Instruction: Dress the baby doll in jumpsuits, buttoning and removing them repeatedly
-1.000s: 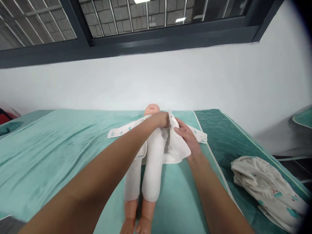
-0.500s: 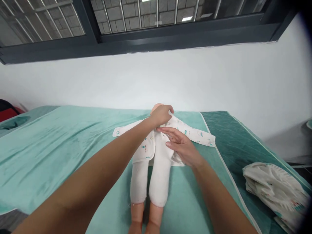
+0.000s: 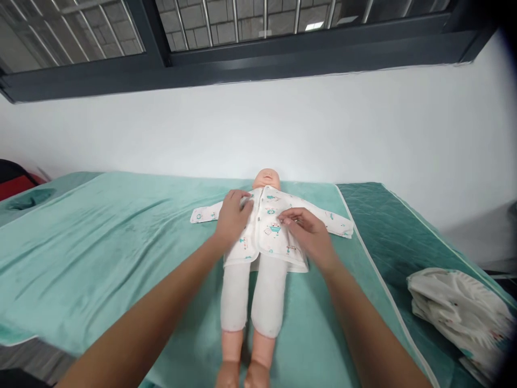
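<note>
A doll [image 3: 266, 177] lies on its back, its head toward the wall and its bare feet toward me. It wears a white printed jacket [image 3: 278, 229], the two front panels lying together down the middle, and white leggings [image 3: 269, 296]. Resting over the jacket's left panel, my left hand [image 3: 234, 215] has its thumb and index finger apart. My right hand [image 3: 309, 234] is over the right panel, thumb and fingertips drawn together near the print. Whether cloth is between those fingertips cannot be made out.
Light green cloth [image 3: 100, 242] covers the surface, with a darker green quilted cover [image 3: 375, 231] on the right. A crumpled white printed garment [image 3: 456, 312] lies there. The white wall [image 3: 242, 129] and dark window frame [image 3: 283, 64] stand behind. A red-and-black item [image 3: 14, 183] is far left.
My left hand has moved down and left from the doll's neck, uncovering its head. The jacket's right panel, earlier folded aside, now lies over the front; my right hand is on top.
</note>
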Available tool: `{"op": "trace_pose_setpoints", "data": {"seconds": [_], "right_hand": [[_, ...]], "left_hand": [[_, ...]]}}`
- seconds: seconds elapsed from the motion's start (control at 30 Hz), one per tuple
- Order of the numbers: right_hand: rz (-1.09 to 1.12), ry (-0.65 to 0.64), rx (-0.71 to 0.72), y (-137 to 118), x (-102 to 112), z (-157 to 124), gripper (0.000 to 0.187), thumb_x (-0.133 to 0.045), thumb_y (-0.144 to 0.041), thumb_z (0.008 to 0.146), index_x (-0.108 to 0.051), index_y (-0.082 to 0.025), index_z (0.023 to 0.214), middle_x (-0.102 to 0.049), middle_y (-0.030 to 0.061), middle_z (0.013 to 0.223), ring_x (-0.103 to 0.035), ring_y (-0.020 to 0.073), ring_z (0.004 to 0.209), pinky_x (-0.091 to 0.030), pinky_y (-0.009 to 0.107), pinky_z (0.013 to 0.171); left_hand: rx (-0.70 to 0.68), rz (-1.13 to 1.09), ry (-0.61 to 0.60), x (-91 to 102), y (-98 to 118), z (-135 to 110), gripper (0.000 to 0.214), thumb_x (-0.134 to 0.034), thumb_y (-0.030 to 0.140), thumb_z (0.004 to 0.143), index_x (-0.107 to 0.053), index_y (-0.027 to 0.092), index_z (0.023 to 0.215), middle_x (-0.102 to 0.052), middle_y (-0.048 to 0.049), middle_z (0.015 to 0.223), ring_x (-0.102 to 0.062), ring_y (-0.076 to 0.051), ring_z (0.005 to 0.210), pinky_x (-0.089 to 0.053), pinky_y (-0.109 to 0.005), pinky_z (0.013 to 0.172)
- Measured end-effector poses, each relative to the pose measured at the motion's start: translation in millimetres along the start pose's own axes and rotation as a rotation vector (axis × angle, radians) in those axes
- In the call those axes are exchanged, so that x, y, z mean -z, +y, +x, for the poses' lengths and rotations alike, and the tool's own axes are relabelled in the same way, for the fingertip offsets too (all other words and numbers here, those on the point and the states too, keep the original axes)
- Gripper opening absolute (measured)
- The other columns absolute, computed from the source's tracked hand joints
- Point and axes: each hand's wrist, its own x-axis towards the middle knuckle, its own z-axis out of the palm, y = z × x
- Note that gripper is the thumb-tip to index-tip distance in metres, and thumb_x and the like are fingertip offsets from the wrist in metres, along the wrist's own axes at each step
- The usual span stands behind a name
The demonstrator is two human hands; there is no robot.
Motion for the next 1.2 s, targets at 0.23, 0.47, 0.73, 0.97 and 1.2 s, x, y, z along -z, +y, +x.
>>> {"op": "trace_pose_setpoints", "data": {"seconds": [0.23, 0.47, 0.73, 0.97, 1.2], "right_hand": [[-0.024, -0.042, -0.071, 5, 0, -22, 0.018, -0.062, -0.039, 0.09, -0.068, -0.024, 0.097, -0.065, 0.0014, 0.085, -0.057, 0.0152, 0.074, -0.046, 0.029, 0.068], [-0.369, 0.05, -0.065, 26, 15, -85, 0.046, -0.074, -0.04, 0.079, -0.057, -0.025, 0.119, -0.063, 0.0068, 0.109, -0.058, 0.0235, 0.1, -0.048, 0.039, 0.084], [-0.773, 0.119, -0.048, 27, 1, -100, 0.021, -0.054, -0.032, 0.088, -0.06, -0.022, 0.106, -0.064, 0.0033, 0.089, -0.058, 0.0192, 0.078, -0.045, 0.034, 0.072], [-0.73, 0.233, -0.112, 24, 4, -107, 0.014, -0.053, -0.026, 0.084, -0.056, -0.023, 0.098, -0.065, -0.0017, 0.079, -0.058, 0.0156, 0.067, -0.043, 0.029, 0.065], [-0.983, 0.267, -0.058, 22, 2, -109, 0.034, -0.053, -0.02, 0.083, -0.056, -0.022, 0.117, -0.064, 0.0035, 0.093, -0.061, 0.0221, 0.081, -0.046, 0.034, 0.068]], "left_hand": [[0.216, -0.097, -0.098, 35.1, -35, -103, 0.026, -0.038, 0.028, 0.094, -0.059, 0.028, 0.109, -0.066, -0.0019, 0.11, -0.062, -0.019, 0.103, -0.05, -0.034, 0.094], [0.121, 0.029, -0.232, 49.2, -35, -139, 0.035, -0.053, 0.022, 0.082, -0.059, 0.028, 0.116, -0.065, -0.0031, 0.122, -0.058, -0.024, 0.115, -0.045, -0.039, 0.102], [-0.001, 0.125, -0.191, 43.2, -39, -138, 0.012, -0.051, 0.022, 0.085, -0.063, 0.022, 0.085, -0.067, -0.0055, 0.114, -0.057, -0.025, 0.107, -0.042, -0.041, 0.092], [0.053, -0.006, -0.011, 42.6, -44, -143, 0.01, -0.048, 0.019, 0.086, -0.055, 0.021, 0.078, -0.065, -0.0044, 0.097, -0.058, -0.02, 0.093, -0.045, -0.035, 0.085], [0.021, -0.007, -0.026, 39.8, -46, -144, 0.03, -0.049, 0.008, 0.076, -0.053, 0.022, 0.102, -0.06, -0.0053, 0.117, -0.055, -0.022, 0.11, -0.043, -0.038, 0.095]]}}
